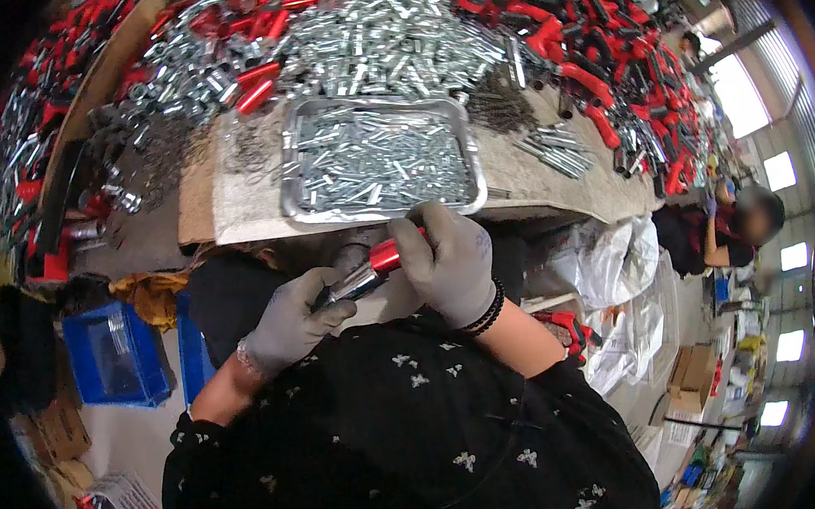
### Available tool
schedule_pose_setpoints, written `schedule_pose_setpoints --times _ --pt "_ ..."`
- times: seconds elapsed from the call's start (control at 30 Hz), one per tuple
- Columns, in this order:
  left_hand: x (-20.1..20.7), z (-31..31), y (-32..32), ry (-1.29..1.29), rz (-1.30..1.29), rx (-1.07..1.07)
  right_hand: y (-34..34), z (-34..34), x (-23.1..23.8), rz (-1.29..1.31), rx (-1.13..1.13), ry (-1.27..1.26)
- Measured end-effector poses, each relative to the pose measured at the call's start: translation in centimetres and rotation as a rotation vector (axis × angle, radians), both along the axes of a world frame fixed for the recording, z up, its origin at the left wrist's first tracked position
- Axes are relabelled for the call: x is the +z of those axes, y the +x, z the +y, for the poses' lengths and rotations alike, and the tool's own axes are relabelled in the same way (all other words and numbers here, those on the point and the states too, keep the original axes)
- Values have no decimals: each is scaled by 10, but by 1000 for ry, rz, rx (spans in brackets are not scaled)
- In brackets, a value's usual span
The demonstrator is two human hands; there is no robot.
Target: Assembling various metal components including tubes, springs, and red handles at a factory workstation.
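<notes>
Both my hands wear grey gloves and meet over my lap, just below the bench edge. Between them is a red and chrome cylindrical tool part, tilted with its red end up to the right. My left hand is closed round the lower chrome end. My right hand wraps the red end, fingers hiding much of it. Right beyond the hands stands a shallow metal tray filled with thin silver pins. What lies inside the part cannot be seen.
Silver metal sleeves heap behind the tray, with red and black tool handles at the right. Dark springs and loose pins lie beside it. A blue crate stands lower left; white plastic bags and another person are right.
</notes>
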State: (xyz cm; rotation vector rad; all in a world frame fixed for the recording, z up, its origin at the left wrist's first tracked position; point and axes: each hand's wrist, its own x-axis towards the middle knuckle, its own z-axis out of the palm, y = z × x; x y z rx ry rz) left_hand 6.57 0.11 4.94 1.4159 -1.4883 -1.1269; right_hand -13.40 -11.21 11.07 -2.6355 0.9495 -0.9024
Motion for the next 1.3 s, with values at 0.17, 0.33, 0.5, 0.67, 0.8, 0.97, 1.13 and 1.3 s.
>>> schedule_pose_setpoints --times 0.17,0.33,0.5,0.67,0.8,0.97,1.13,1.3 --pt "3 -7 -10 136 163 -60 -30 -15 -2 -27 245 -55" --pt "2 -17 -12 306 175 -157 -44 -20 -10 -131 377 120" --pt "6 -23 -35 101 78 -104 -24 21 -39 27 8 325" --pt "-7 -17 -36 160 66 -13 -72 -42 -33 -167 -175 502" --pt "-9 -29 -36 110 50 87 -129 -101 -44 108 -323 -127" --pt "-5 -19 -30 152 209 100 -135 -85 -35 -192 -552 -122" --pt "-1 -10 -20 -48 -91 -76 -78 -22 12 -103 214 158" --pt "6 12 -8 -122 -66 -236 -43 1 20 -2 553 374"
